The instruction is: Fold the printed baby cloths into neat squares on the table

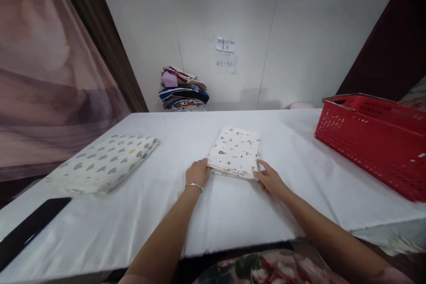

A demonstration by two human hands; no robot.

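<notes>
A folded white cloth (234, 148) with small grey and green prints lies flat in the middle of the table, its layers showing along the near edge. At its near left corner, my left hand (199, 173) has its fingers closed on the fabric, a bracelet round the wrist. My right hand (270, 179) pinches the near right corner between thumb and fingers. Both hands rest low, close to the tabletop. Another folded cloth (109, 162), cream with grey leaf-like or cloud-like shapes, is spread to the left, apart from my hands.
A red plastic basket (372, 146) with metal handles stands at the right. A stack of folded fabrics (184, 93) rises by the back wall. A black flat object (33, 226) lies at the near left of the white-covered table (159, 217). Paper signs (225, 55) hang on the wall.
</notes>
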